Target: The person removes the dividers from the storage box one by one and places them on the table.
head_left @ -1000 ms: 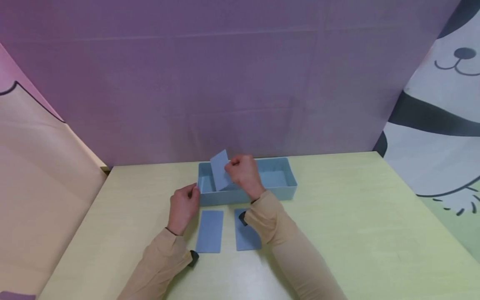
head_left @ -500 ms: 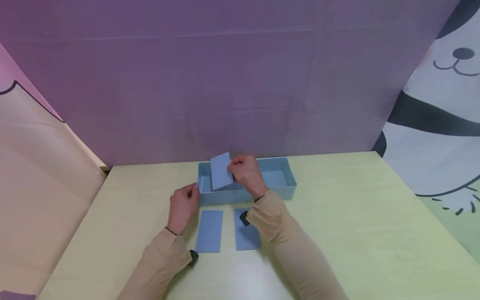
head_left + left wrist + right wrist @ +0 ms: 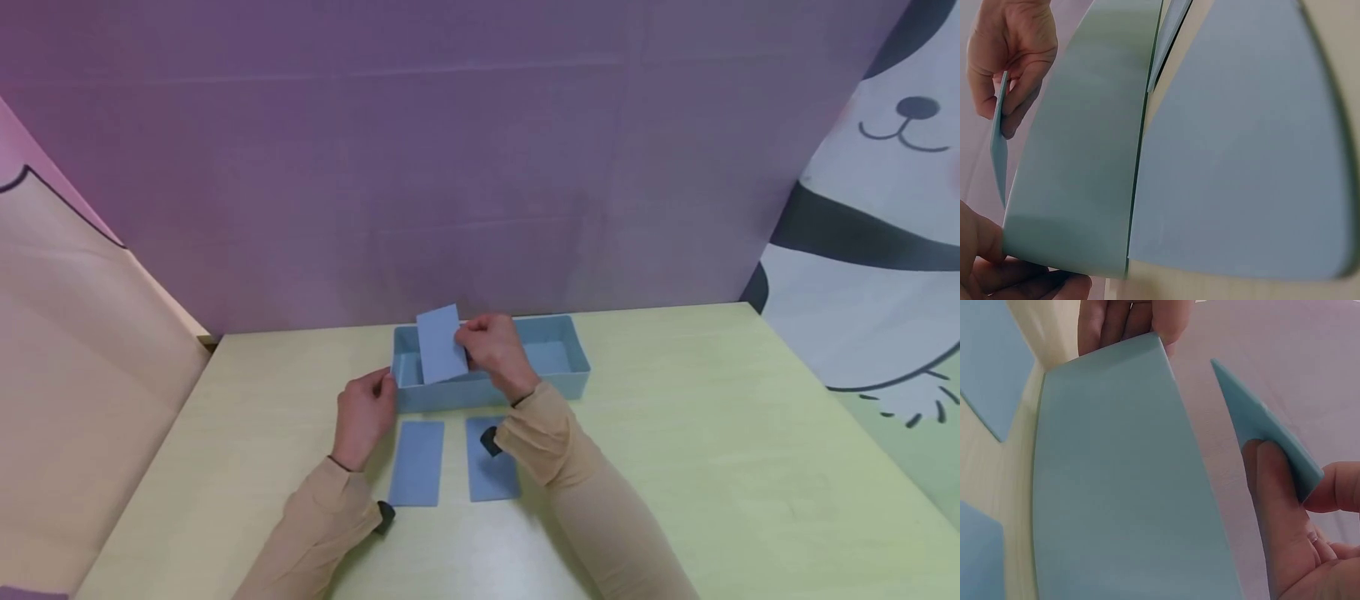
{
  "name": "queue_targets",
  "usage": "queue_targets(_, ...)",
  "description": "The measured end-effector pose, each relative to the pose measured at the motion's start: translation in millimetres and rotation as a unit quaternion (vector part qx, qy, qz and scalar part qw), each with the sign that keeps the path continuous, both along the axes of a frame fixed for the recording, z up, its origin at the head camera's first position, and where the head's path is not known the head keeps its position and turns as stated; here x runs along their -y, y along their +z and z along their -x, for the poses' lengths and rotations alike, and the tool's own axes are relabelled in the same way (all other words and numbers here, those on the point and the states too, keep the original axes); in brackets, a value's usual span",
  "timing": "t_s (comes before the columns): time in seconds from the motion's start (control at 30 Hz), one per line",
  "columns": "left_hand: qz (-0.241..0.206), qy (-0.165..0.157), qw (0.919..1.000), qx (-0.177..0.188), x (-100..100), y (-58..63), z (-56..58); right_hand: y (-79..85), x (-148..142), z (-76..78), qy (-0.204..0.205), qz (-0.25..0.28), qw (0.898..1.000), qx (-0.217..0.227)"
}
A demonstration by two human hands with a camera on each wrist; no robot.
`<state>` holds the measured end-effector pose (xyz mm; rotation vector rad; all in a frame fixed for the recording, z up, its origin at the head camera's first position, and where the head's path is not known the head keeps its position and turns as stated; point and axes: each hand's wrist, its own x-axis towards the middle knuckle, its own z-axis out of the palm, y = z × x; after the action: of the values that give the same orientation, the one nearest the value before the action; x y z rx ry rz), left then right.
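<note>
A light blue rectangular box (image 3: 491, 392) stands near the back of the table, open at the top. My right hand (image 3: 495, 350) pinches a thin blue rectangular panel (image 3: 441, 343) by its right edge, between thumb and fingers. The panel is held upright and tilted over the box's left part; its lower edge is hidden behind the front wall. At the box's left front corner, my left hand (image 3: 365, 417) grips the end wall, thumb at the rim. Two more blue panels, a left one (image 3: 417, 463) and a right one (image 3: 491, 475), lie flat before the box.
The pale wooden table (image 3: 712, 433) reaches back to a purple cloth backdrop (image 3: 480, 167). A panda-print cloth (image 3: 877, 325) hangs at the right and a beige one (image 3: 82, 375) at the left. My right sleeve (image 3: 592, 492) passes over part of the right panel.
The panel in my right hand has turned to face the camera more broadly and shifted slightly. My left hand stays at the box corner, and the two lying panels have not moved.
</note>
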<state>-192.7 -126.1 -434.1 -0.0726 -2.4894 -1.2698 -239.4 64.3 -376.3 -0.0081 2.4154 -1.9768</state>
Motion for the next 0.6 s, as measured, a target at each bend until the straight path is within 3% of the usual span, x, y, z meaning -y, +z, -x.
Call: queue_targets(0.6,0.005,0.002,1.0000,-0.004,-1,0.7,0.2,0.7,-5,-11.0,0.024,0.013,1.000,0.004)
